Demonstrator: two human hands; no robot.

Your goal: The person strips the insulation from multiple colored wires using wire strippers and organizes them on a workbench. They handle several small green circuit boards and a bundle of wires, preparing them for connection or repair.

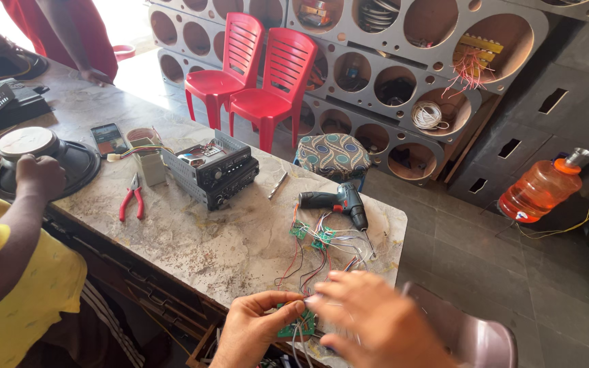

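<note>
Worn, mottled stone-look tabletop [226,252]; glossy red plastic chairs [270,82]; patterned cloth stool [333,155].

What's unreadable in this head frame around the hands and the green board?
- Right hand: motion-blurred, so its fingers and whatever they grip can't be told.
- Small green circuit board: mostly covered by the left hand; its components are too small.
- Wires: where each joins the board is hidden under both hands.
- Table near edge: cut off by the frame bottom.

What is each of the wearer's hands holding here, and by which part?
The left hand pinches a small green circuit board by its left edge, wires trailing from it. The right hand is motion-blurred over the board; its grip cannot be told.
</note>
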